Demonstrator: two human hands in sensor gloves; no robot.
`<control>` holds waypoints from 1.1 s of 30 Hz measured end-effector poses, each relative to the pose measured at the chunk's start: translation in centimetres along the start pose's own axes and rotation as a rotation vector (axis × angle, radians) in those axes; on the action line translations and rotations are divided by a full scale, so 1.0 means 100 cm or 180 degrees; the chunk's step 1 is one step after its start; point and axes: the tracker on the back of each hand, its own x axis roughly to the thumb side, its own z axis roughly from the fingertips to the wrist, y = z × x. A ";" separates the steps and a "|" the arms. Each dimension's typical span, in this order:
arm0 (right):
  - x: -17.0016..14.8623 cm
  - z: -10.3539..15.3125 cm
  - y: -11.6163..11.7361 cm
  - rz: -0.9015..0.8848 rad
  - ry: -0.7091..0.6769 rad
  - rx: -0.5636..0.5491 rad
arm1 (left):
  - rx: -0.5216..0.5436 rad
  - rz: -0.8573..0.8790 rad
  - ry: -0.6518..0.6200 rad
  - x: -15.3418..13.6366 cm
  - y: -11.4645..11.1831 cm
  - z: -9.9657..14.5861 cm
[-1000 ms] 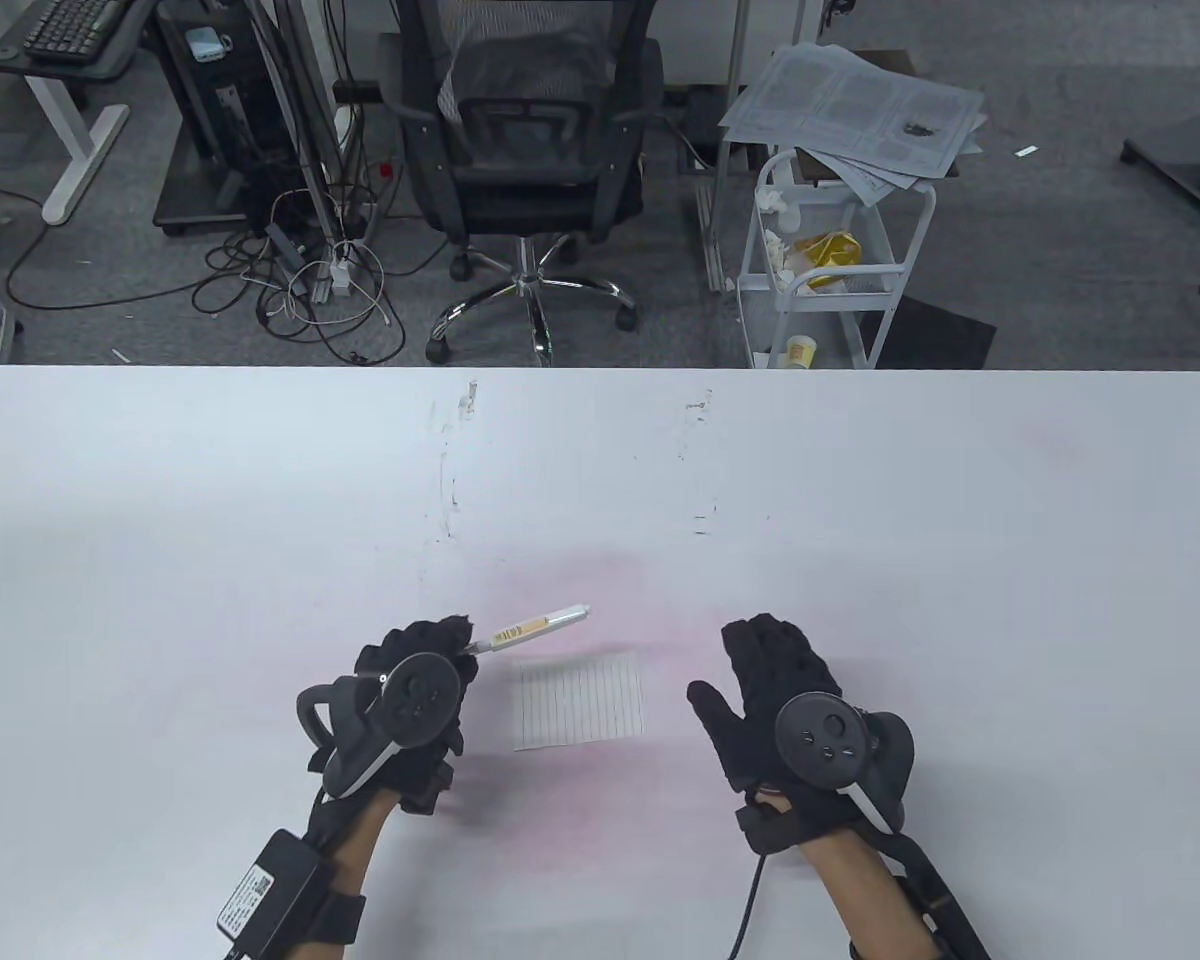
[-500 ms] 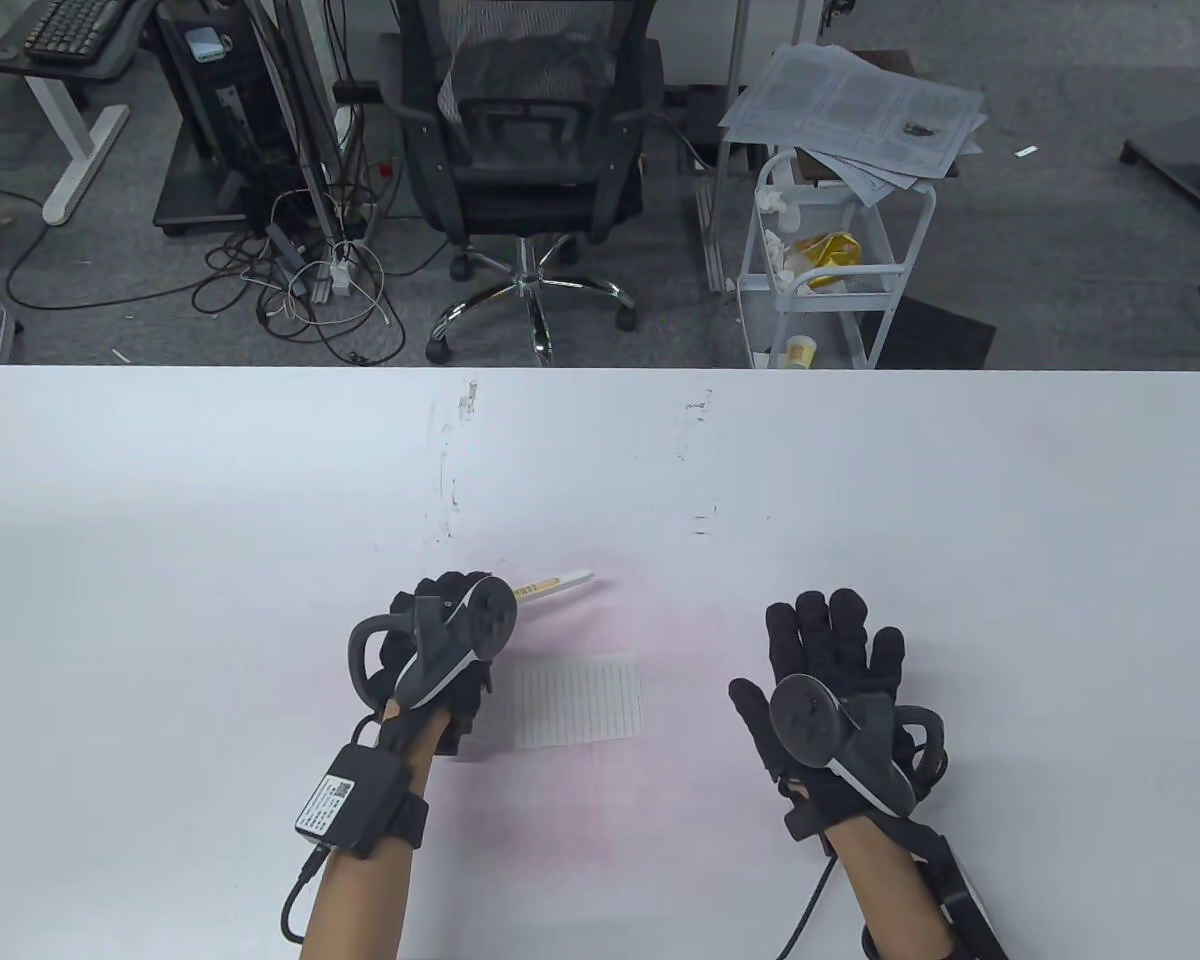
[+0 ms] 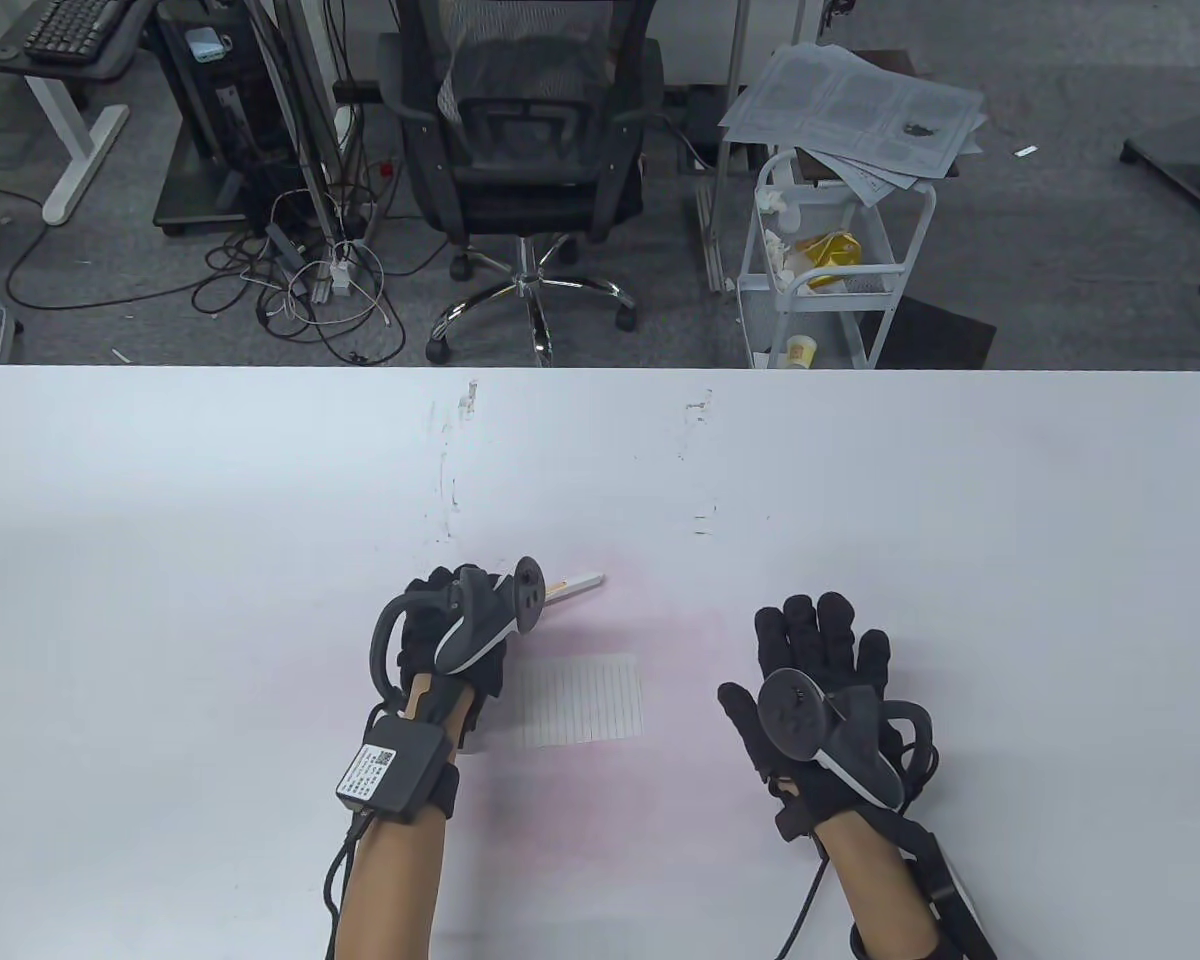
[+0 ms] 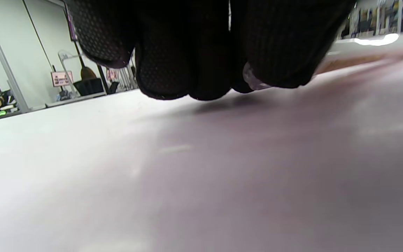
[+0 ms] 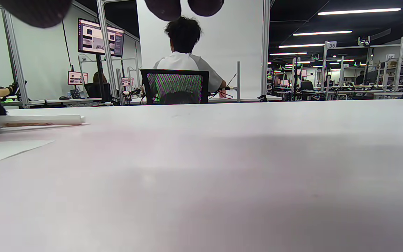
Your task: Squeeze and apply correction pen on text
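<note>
A white correction pen (image 3: 578, 582) with a tan label sticks out to the right of my left hand (image 3: 447, 603), which grips its near end with curled fingers low over the table. In the left wrist view the curled fingers (image 4: 187, 52) hide most of the pen (image 4: 359, 56). A small lined paper (image 3: 582, 700) lies flat just right of my left wrist. My right hand (image 3: 822, 628) is open, palm down, fingers spread, right of the paper and touching nothing I can see. The right wrist view shows the pen (image 5: 35, 120) and a corner of the paper (image 5: 5, 149).
The white table (image 3: 260, 480) has faint pink staining around the paper and dark scuff marks further back (image 3: 450, 470). Beyond the far edge stand an office chair (image 3: 525, 150) and a white cart (image 3: 830, 270) with papers on top.
My left hand has moved away from me and rolled so its tracker stands on edge, carrying the pen further from the paper. My right hand has shifted right and spread its fingers.
</note>
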 end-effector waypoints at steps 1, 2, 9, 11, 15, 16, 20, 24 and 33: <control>0.001 0.000 0.000 0.0000 -0.0009 0.0006 | -0.0025 -0.0033 0.0010 0.001 0.000 0.000; 0.003 0.001 0.000 0.0002 -0.0016 0.0004 | -0.0014 -0.0027 0.0010 0.001 0.000 -0.001; 0.003 0.006 -0.003 -0.0003 -0.0023 -0.0047 | 0.0369 -0.0042 0.0002 -0.014 0.007 0.014; 0.002 0.006 -0.002 -0.0016 -0.0013 -0.0041 | 0.0405 -0.0035 0.0004 -0.021 0.011 0.021; 0.000 0.007 -0.002 -0.0035 -0.0004 -0.0032 | 0.0596 0.0307 -0.0023 -0.044 0.027 0.049; 0.000 0.007 -0.002 -0.0041 -0.0004 -0.0031 | 0.0633 0.0366 -0.0041 -0.048 0.029 0.055; 0.000 0.007 -0.002 -0.0042 -0.0038 -0.0014 | 0.0741 0.0541 -0.0082 -0.066 0.032 0.087; 0.002 0.009 0.000 0.0043 -0.0043 0.0007 | 0.0733 0.0648 -0.0087 -0.077 0.024 0.108; 0.003 0.013 0.007 0.0057 -0.0087 0.0175 | 0.0755 0.0610 -0.0222 -0.077 -0.004 0.125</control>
